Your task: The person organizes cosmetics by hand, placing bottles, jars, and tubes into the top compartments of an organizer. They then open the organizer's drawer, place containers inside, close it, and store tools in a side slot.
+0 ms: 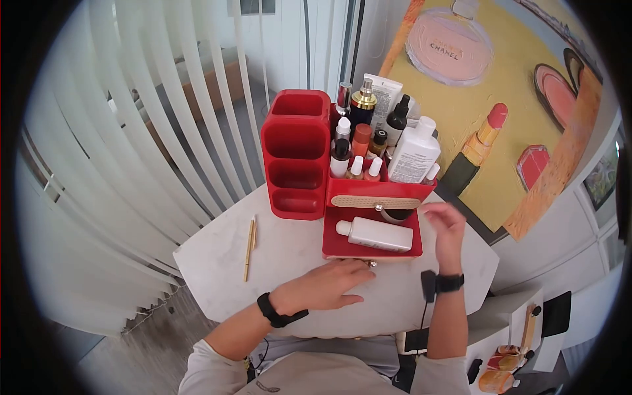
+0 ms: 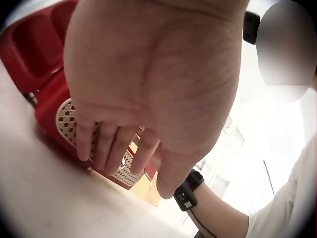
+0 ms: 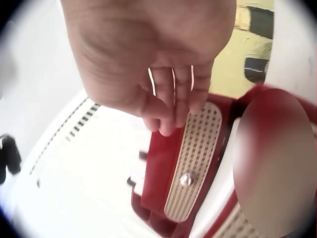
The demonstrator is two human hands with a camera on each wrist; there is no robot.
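Note:
A red cosmetics organizer stands on the table, its lower drawer pulled out toward me. In the drawer a white bottle lies on its side, with a round dark item behind it, partly under the upper section. My left hand rests at the drawer's front beside the small knob, its fingers extended over the woven panel in the left wrist view. By the organizer's right side, my right hand is raised with loosely bent fingers, fingertips near the upper woven panel.
Upright bottles, a white tube and a large white bottle crowd the top compartment. A red holder with several cups adjoins it on the left. A gold pen lies on the marbled table. A painting stands behind.

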